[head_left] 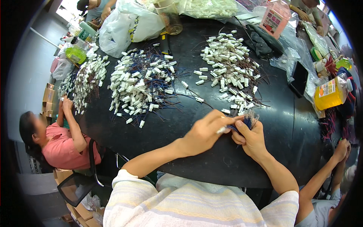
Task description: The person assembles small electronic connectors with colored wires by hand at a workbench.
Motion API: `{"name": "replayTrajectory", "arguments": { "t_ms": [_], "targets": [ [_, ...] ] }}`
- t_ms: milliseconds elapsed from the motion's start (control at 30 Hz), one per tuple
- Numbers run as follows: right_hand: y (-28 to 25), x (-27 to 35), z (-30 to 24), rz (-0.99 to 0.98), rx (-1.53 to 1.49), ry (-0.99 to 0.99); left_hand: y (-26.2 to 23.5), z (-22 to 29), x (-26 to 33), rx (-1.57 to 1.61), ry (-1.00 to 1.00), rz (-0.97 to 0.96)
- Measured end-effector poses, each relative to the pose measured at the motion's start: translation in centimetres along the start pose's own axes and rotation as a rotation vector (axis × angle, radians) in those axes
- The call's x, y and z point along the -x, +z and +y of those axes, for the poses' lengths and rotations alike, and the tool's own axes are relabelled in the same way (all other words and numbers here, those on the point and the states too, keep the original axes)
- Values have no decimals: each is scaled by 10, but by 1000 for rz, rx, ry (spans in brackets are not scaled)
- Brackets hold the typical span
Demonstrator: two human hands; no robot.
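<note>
My right hand (253,139) is closed round a bundle of thin dark blue wires (248,121), whose frayed-looking ends stick up past the thumb. Close beside it, my left hand (204,133) is closed, with the thumb and forefinger meeting near the bundle. A small white connector (221,130) shows at the left hand's fingers; the fingers partly hide its wire. Just beyond both hands spreads a pile of white connectors with brown wires (234,68). Farther left lies another pile of white connectors with blue wires (132,85). A loose wire with white connectors (199,99) lies between the piles.
The black table (181,166) carries a third connector pile (89,79) at left, a white plastic bag (124,28), a yellow-handled cutter (165,43), a black phone (298,78), a yellow liquid bottle (332,92) and a pink container (275,19). Co-workers sit left, right and across.
</note>
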State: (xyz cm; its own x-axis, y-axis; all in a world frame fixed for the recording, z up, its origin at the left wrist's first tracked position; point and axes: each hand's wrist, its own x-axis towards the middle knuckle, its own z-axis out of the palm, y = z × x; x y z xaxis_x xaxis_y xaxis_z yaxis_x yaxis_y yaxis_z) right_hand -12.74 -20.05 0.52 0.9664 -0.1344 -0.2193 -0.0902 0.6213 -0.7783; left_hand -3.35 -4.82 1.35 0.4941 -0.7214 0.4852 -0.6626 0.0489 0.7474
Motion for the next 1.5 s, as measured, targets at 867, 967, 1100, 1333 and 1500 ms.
{"name": "replayTrajectory", "arguments": {
  "t_ms": [867, 967, 1100, 1333, 1500],
  "targets": [
    [-6, -2, -6, 133, 394, -7, -47, -37, -15, -573, 62, -55],
    [-1, -1, -8, 92, 428, -41, -35, -16, -5, -225, -172, 29],
    [-3, 0, -3, 51, 455, -59, -23, -5, 1, -47, -355, 27],
    [-3, -2, -4, 95, 520, -50, -17, -14, 6, 331, -637, 182],
    [0, -2, -5, 92, 586, -50, -20, -10, 8, 638, -770, -43]
  ]
}}
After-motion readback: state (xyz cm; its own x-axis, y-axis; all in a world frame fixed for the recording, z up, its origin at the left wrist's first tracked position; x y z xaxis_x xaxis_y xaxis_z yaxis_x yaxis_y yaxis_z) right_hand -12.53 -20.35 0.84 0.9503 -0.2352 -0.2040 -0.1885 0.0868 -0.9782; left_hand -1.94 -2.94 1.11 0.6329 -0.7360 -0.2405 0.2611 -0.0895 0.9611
